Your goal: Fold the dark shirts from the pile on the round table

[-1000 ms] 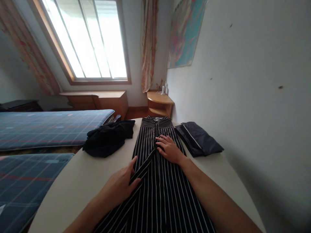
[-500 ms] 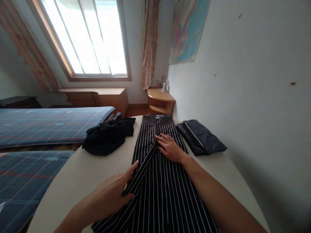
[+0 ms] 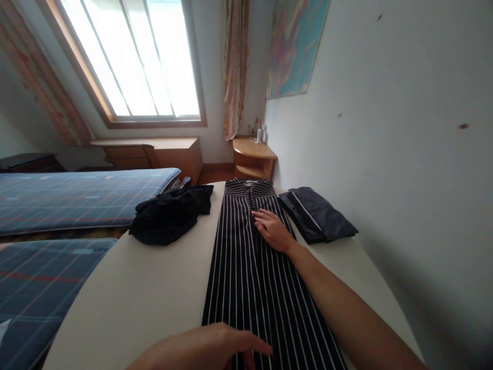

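Note:
A black garment with thin white stripes (image 3: 239, 257) lies lengthwise on the pale table (image 3: 146, 293), folded into a long narrow band with its collar at the far end. My right hand (image 3: 272, 228) rests flat on its upper part, fingers spread, holding nothing. My left hand (image 3: 215, 347) lies at the near end, fingers stretched over the striped cloth's left edge.
A crumpled black garment (image 3: 169, 213) sits at the table's far left. A folded dark garment (image 3: 318, 216) lies at the far right by the wall. Two beds with blue plaid covers (image 3: 77, 195) stand on the left. A wooden corner shelf (image 3: 252, 156) and cabinet are under the window.
My left hand slid back toward me along the striped garment's left edge. The diagonal fold that lay across the cloth is now flattened into a straight band. My right hand stayed nearly in place.

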`<act>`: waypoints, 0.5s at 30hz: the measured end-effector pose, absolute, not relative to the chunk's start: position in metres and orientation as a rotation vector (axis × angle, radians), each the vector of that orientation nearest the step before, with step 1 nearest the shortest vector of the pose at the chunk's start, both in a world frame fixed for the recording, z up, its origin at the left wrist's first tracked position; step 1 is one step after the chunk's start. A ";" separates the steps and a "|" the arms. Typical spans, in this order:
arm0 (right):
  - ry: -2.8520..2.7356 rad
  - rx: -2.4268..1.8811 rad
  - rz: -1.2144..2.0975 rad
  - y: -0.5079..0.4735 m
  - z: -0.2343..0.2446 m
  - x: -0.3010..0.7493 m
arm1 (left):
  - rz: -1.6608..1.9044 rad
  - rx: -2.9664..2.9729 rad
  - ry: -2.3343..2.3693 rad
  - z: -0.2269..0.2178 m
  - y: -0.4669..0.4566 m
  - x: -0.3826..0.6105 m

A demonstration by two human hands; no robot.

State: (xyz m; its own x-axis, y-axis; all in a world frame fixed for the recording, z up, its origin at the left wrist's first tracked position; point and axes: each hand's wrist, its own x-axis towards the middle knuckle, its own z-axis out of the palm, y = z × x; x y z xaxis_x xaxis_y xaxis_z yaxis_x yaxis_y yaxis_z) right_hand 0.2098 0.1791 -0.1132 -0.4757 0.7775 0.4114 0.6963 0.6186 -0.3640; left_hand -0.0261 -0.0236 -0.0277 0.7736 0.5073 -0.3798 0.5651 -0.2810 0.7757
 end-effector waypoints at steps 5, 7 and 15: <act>-2.281 -1.147 0.225 0.180 -0.116 0.211 | -0.025 2.152 0.704 -0.060 -0.023 -0.016; -2.278 -1.144 0.234 0.181 -0.118 0.211 | 0.003 2.361 0.582 -0.086 -0.025 -0.011; -2.307 -1.120 0.139 0.183 -0.122 0.212 | 0.173 2.575 0.597 -0.137 -0.037 0.004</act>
State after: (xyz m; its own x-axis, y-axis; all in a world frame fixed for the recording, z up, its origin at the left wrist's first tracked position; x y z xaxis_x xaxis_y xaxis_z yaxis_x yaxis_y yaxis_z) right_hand 0.2119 0.1830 -0.1221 -0.4904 0.7501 0.4437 0.6915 0.6448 -0.3258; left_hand 0.0036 -0.0370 -0.1371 0.8964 0.4430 0.0127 0.3813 -0.7855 0.4875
